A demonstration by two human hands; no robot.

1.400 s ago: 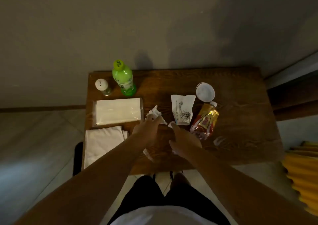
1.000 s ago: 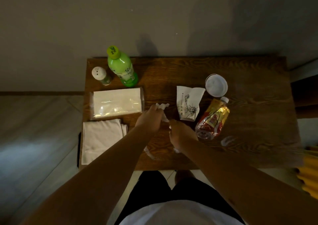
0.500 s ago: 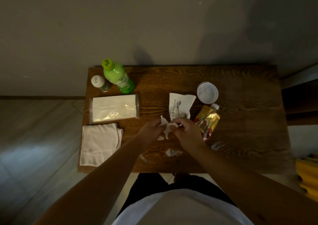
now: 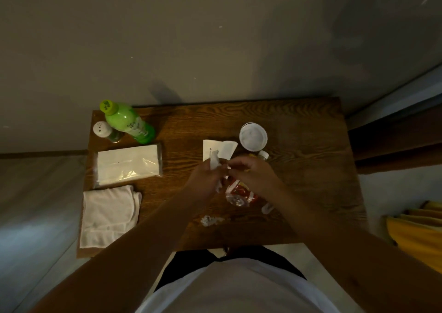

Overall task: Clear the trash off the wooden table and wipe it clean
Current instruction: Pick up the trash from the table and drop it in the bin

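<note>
Two hands meet above the wooden table (image 4: pixel 299 130), left hand (image 4: pixel 205 176) grip clamped on crumpled tissue (image 4: pixel 214 163), right hand (image 4: pixel 253 174) pinching its edge.

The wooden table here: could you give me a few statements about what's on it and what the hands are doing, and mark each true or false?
1. The green bottle stands at the far left corner of the wooden table. True.
2. The left hand holds crumpled white paper. True.
3. The folded white cloth lies at the table's right edge. False: it lies at the near left.
4. The round white lid sits on the tissue pack. False: it rests on bare wood, well to the right.
5. A small crumpled scrap lies near the front edge. True.
</note>
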